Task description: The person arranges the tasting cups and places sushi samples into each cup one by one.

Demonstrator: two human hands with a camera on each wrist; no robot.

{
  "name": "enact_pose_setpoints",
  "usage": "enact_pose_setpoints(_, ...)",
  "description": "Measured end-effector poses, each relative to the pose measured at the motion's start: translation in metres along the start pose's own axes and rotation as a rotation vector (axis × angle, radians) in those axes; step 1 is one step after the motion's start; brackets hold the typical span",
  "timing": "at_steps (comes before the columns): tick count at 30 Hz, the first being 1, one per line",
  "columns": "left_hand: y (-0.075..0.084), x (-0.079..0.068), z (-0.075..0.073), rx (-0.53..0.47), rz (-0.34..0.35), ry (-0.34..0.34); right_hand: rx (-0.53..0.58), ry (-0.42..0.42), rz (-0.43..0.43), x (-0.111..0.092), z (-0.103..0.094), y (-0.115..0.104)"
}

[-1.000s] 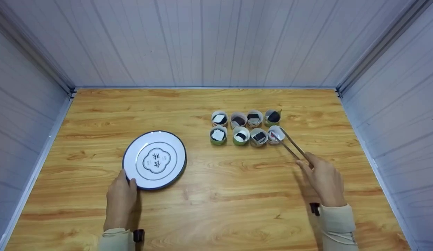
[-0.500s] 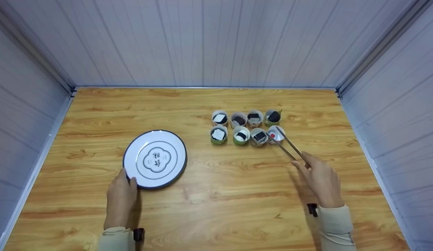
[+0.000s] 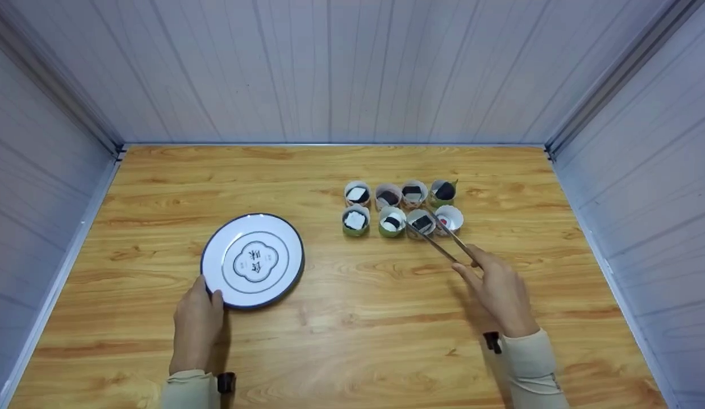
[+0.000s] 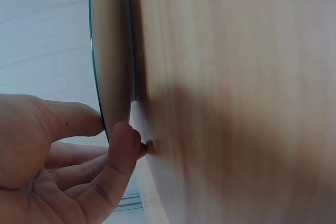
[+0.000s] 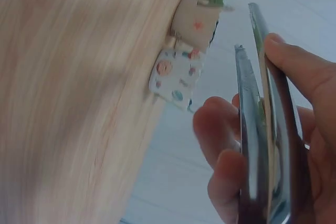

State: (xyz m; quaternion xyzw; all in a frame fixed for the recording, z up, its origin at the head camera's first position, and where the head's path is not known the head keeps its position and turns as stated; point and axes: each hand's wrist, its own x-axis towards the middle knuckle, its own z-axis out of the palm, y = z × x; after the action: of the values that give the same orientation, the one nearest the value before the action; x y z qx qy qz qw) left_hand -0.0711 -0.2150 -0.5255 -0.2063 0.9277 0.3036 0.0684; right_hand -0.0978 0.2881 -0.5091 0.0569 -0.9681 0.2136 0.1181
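My left hand (image 3: 197, 326) pinches the near left rim of a white, blue-edged plate (image 3: 284, 241); in the left wrist view the thumb (image 4: 79, 119) lies at one face and a fingertip at the other. Metal tongs (image 3: 443, 251) are in my right hand (image 3: 503, 292), arms spread. Their tips overlap the third front-row paper cup (image 3: 418, 234), which contains a black-and-white piece. In the right wrist view nothing shows between the tong tips. The rightmost front paper cup (image 3: 456, 215) contains something small and red.
Several more paper cups stand in two rows, with black or white pieces inside; one is a green-sided cup (image 3: 392, 232). Pale panel walls (image 3: 329, 74) enclose the wooden table (image 3: 341, 341) at the back and sides.
My right hand has carried the tongs leftward from the rightmost front cup to the cup beside it. The red spot in the rightmost cup now shows uncovered. The left hand and plate stay put.
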Motion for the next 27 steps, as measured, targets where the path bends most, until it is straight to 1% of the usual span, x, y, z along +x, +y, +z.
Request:
enact_pose_setpoints(6,0.000,0.001,0.000,0.009,-0.016,-0.001,0.025,-0.083,0.023,0.005,0.008,-0.014)
enact_pose_setpoints(10,-0.001,0.000,0.000,0.004,-0.016,-0.013,0.036,-0.117,0.014,0.008,0.015,-0.023)
enact_pose_setpoints(14,-0.003,0.001,0.001,0.006,-0.021,-0.029,0.079,-0.111,-0.021,0.010,0.023,-0.032)
enact_pose_setpoints(19,-0.003,0.002,0.001,0.012,-0.017,-0.020,0.154,-0.099,-0.070,0.013,0.033,-0.044)
enact_pose_setpoints(24,-0.003,0.000,0.000,0.004,0.006,-0.020,0.216,-0.076,-0.160,0.016,0.043,-0.057)
enact_pose_setpoints(27,-0.001,-0.001,-0.001,-0.002,0.001,-0.019,0.241,-0.070,-0.201,0.018,0.049,-0.065)
